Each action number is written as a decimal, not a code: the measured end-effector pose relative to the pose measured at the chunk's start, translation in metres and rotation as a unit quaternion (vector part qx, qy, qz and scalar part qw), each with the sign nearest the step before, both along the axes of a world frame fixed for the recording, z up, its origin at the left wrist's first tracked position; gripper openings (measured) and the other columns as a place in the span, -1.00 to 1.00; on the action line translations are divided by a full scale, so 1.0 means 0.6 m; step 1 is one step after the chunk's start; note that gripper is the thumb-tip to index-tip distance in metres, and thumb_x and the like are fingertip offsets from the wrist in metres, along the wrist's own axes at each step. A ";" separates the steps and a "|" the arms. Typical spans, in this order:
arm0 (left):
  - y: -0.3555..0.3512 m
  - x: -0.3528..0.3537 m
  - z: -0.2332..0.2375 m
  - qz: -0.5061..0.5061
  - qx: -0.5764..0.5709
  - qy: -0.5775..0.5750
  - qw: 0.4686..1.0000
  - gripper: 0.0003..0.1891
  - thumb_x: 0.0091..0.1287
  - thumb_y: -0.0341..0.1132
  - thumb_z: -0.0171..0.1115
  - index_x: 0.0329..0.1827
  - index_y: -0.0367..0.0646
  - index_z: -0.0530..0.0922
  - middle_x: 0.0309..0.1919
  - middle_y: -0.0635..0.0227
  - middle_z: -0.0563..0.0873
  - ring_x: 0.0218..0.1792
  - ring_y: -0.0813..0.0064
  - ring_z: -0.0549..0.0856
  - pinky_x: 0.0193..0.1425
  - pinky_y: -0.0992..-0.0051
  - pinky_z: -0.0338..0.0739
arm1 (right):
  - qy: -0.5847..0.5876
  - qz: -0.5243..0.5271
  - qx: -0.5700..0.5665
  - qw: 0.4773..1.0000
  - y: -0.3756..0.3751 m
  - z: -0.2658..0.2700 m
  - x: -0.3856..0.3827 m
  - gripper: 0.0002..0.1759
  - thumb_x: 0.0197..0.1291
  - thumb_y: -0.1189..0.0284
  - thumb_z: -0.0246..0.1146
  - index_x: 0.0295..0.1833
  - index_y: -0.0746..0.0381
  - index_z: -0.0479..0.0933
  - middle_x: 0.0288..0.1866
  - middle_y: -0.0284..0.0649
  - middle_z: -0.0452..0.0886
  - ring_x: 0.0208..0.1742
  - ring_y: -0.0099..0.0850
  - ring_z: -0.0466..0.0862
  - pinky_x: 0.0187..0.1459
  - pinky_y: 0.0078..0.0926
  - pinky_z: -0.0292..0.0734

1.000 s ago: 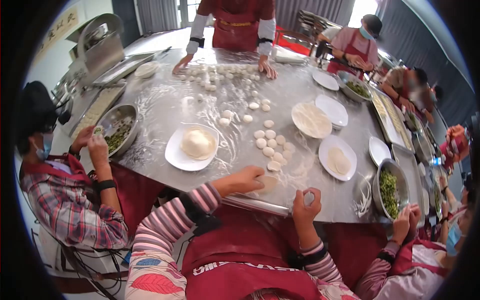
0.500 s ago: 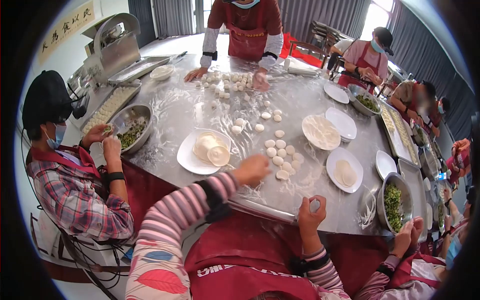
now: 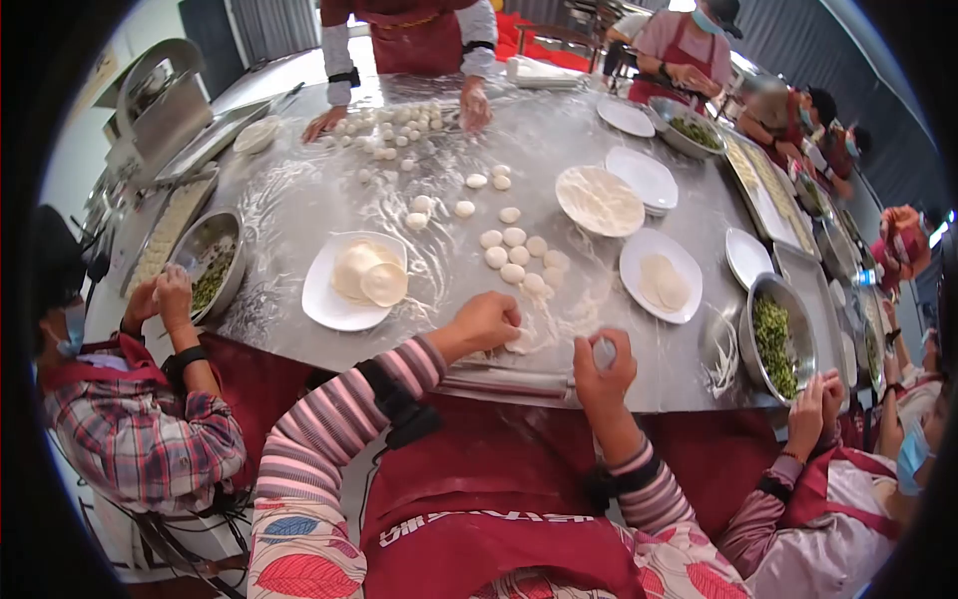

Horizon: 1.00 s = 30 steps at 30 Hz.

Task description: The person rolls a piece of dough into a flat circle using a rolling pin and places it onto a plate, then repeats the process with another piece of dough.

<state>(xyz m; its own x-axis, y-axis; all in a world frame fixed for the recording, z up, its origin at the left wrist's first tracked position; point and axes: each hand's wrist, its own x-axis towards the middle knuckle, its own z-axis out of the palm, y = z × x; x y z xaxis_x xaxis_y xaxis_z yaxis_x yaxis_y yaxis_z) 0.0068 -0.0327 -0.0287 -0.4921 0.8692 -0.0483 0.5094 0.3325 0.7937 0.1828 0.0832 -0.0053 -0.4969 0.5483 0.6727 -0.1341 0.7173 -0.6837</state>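
My left hand (image 3: 486,325) is at the table's near edge, its fingers pressed together beside a small white patch of dough or flour; what they pinch is hidden. To its right, my right hand (image 3: 606,377) has its fingers curled round a small, greyish, rounded thing that I cannot make out. Beyond my hands lies a group of small round dough pieces (image 3: 514,255). Flat dough wrappers (image 3: 369,274) are stacked on a white plate (image 3: 318,299) at the left. More wrappers (image 3: 663,284) lie on a plate (image 3: 636,257) at the right.
A bowl of flour (image 3: 600,201) stands behind the dough pieces. Bowls of green filling stand left (image 3: 210,270) and right (image 3: 776,344). Co-workers sit on both sides; another person's hands (image 3: 474,104) rest by small dough lumps (image 3: 389,125) across the table.
The camera view has shifted, so the table stands higher and further left in it. My left hand has come down to the near edge, its fingers now clearly closed. My right hand keeps its curl.
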 end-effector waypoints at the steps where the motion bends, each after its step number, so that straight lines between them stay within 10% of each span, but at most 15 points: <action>1: -0.003 -0.003 0.003 -0.005 -0.015 -0.031 0.999 -0.81 0.00 -0.35 0.29 -0.37 -0.27 0.59 -0.53 0.25 0.65 -0.50 0.48 0.62 -0.37 0.48 0.49 | 0.009 -0.008 0.020 1.000 0.006 0.006 -0.019 -0.72 -0.07 0.59 0.33 -0.25 0.24 0.38 -0.50 -0.15 0.51 -0.53 -0.17 0.57 -0.47 -0.38 0.45; 8: 0.023 -0.004 0.011 -0.034 -0.037 -0.030 0.998 -0.80 -0.05 -0.28 0.29 -0.42 -0.22 0.63 -0.50 0.13 0.68 -0.42 0.23 0.67 -0.29 0.37 0.52 | -0.014 -0.033 -0.025 0.999 0.044 -0.029 -0.095 -0.75 -0.03 0.53 0.32 -0.26 0.25 0.39 -0.48 -0.09 0.52 -0.51 -0.09 0.57 -0.47 -0.34 0.45; 11: 0.001 -0.007 0.010 -0.058 -0.037 -0.008 0.998 -0.82 0.07 -0.33 0.24 -0.40 -0.31 0.60 -0.57 0.29 0.65 -0.52 0.53 0.61 -0.42 0.47 0.48 | 0.004 -0.047 -0.010 0.999 0.024 -0.039 -0.037 -0.75 -0.02 0.52 0.32 -0.25 0.26 0.38 -0.48 -0.05 0.52 -0.51 -0.07 0.56 -0.46 -0.34 0.45; 30: 0.029 -0.003 0.026 -0.071 -0.039 0.052 0.995 -0.83 0.08 -0.36 0.22 -0.34 -0.29 0.55 -0.49 0.14 0.64 -0.42 0.30 0.64 -0.29 0.37 0.48 | -0.022 -0.074 0.013 0.997 0.052 -0.037 -0.118 -0.71 -0.03 0.47 0.33 -0.23 0.28 0.38 -0.55 -0.03 0.52 -0.51 0.01 0.58 -0.50 -0.23 0.45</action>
<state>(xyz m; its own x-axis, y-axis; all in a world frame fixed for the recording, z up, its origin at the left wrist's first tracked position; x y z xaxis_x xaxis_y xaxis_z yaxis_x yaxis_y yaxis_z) 0.0050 -0.0153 -0.0134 -0.3698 0.9261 -0.0747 0.6337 0.3101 0.7087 0.1122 0.1145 -0.0276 -0.4415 0.6005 0.6667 0.0035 0.7442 -0.6680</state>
